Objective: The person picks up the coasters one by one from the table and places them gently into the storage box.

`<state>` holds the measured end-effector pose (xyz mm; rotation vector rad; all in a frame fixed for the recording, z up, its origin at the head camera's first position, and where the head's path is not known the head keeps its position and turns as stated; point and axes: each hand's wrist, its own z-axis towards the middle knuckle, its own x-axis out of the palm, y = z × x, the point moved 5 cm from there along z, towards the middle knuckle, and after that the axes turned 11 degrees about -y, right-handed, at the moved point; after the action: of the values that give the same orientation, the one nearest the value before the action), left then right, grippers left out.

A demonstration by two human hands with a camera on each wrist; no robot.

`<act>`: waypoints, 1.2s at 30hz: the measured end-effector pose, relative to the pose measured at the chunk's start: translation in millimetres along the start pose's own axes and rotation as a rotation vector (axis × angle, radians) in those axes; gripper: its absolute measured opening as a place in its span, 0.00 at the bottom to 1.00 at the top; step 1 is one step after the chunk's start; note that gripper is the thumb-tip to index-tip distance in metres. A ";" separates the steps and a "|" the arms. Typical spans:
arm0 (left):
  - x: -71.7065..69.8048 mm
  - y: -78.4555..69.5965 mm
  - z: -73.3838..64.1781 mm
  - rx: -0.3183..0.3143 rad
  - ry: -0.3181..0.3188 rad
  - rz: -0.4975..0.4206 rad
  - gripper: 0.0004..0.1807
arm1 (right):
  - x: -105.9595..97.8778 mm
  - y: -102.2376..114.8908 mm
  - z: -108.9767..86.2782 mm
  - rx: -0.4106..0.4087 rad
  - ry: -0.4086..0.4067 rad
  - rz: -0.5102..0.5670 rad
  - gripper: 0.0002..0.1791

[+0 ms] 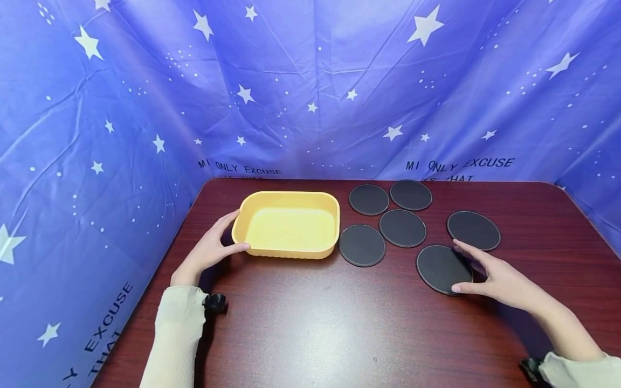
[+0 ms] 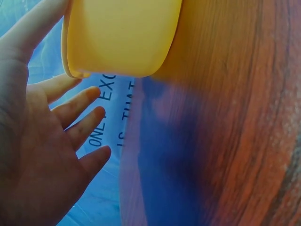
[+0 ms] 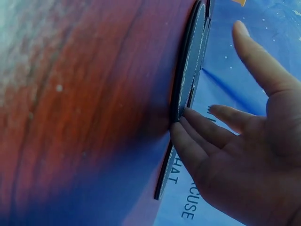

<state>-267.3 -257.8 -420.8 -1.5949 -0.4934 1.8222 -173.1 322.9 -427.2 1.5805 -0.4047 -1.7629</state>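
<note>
Across the head view's lower center, the worktop (image 1: 271, 318) left free passage. Above, the yellow bin (image 1: 291, 229) and six black discs (image 1: 402, 228) stood in the way, a narrow gap splitting the discs center-right; the curtain (image 1: 310, 81) closed off the top.

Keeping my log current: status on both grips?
Left grip at left end of yellow container. Right grip at right side of front black coaster. Nothing visibly blocking either.
</note>
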 end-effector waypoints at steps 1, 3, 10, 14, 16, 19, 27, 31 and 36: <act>-0.7 0.0 0.0 0.001 -0.004 -0.004 0.53 | 1.0 -0.4 0.1 -0.006 0.004 -0.005 0.54; -2.3 0.7 0.4 0.005 -0.014 -0.010 0.52 | 3.0 -1.0 0.3 -0.023 0.013 -0.021 0.55; -5.7 3.8 1.4 -0.001 -0.039 -0.064 0.47 | 9.3 -2.2 2.9 -0.103 -0.014 -0.146 0.59; -2.6 6.6 1.7 -0.010 -0.028 -0.112 0.48 | 11.9 -1.3 4.4 -0.121 -0.034 -0.205 0.59; -0.3 8.7 1.6 -0.017 -0.022 -0.134 0.48 | 12.7 0.1 5.2 -0.127 -0.037 -0.220 0.59; 2.0 10.9 1.4 -0.026 -0.019 -0.154 0.48 | 13.2 3.3 6.2 -0.131 -0.039 -0.222 0.60; 0.8 -6.5 -1.0 -0.081 0.006 -0.181 0.47 | 14.3 8.0 8.4 -0.111 -0.055 -0.206 0.64; 5.4 3.4 4.2 -0.074 -0.006 -0.191 0.48 | 11.5 7.6 8.9 -0.102 -0.079 -0.214 0.67; 9.0 8.6 6.9 -0.067 -0.006 -0.184 0.48 | 5.0 4.4 8.8 -0.082 -0.071 -0.191 0.65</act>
<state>-276.4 -256.8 -431.7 -1.5353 -0.6872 1.6886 -180.2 314.4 -426.3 1.5444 -0.2178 -1.9587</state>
